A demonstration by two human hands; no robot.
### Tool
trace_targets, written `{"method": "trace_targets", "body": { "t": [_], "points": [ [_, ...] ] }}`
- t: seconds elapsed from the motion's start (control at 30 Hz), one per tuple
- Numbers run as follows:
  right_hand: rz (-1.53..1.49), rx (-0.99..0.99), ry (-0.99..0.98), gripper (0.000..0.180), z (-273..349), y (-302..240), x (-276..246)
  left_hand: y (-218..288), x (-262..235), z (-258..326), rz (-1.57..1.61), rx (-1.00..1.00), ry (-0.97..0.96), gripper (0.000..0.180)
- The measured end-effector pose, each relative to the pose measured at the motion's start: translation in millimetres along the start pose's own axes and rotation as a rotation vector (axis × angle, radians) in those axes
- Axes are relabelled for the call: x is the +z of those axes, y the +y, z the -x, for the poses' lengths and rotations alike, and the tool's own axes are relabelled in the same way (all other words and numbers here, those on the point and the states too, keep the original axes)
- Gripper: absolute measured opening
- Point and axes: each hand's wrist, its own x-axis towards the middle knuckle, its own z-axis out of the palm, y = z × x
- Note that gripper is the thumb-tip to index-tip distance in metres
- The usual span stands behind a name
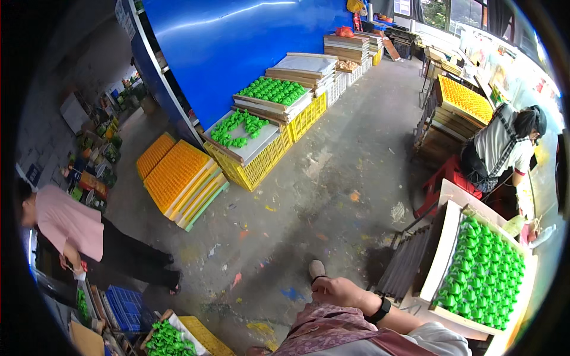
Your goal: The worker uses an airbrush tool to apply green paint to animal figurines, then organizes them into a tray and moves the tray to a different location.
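My right hand point(340, 293), with a dark watch point(380, 310) on its wrist, is in front of my body, over the top edge of a patterned pink apron point(320, 326). Its fingers are curled in, and whatever they may hold is hidden. My left hand is not seen. Close to my right forearm, a wooden-framed tray of green moulded pieces point(484, 270) rests on a stand. Below my hand, one beige shoe point(317, 269) shows on the floor.
Orange trays point(178, 178) are stacked on the floor at left. Yellow crates point(261, 166) with green pieces line a blue wall point(237, 53). A person in pink point(74, 222) stands at left; another point(504, 142) sits at right. Green pieces point(169, 339) lie at lower left.
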Motion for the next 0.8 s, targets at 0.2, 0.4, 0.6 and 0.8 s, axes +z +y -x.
{"method": "trace_targets", "body": {
  "t": [0.2,0.4,0.6,0.8],
  "points": [
    [0.057,-0.007,0.035,0.022,-80.0,40.3,-64.0,102.4,-76.4,-82.0,-0.023,0.003,0.012,0.029],
    [0.002,0.161,0.259,0.021,-153.5,68.0,-150.1,302.8,-199.3,-143.7,-0.295,0.598,0.442,0.028],
    [-0.030,0.170,0.275,0.022,-221.4,84.1,-200.3,479.8,-218.2,-187.9,0.391,0.422,0.231,0.019],
    [-0.023,0.386,0.225,0.025,-295.0,121.1,-224.7,491.3,-227.4,-289.6,-0.068,0.294,0.039,0.016]
  ]
}}
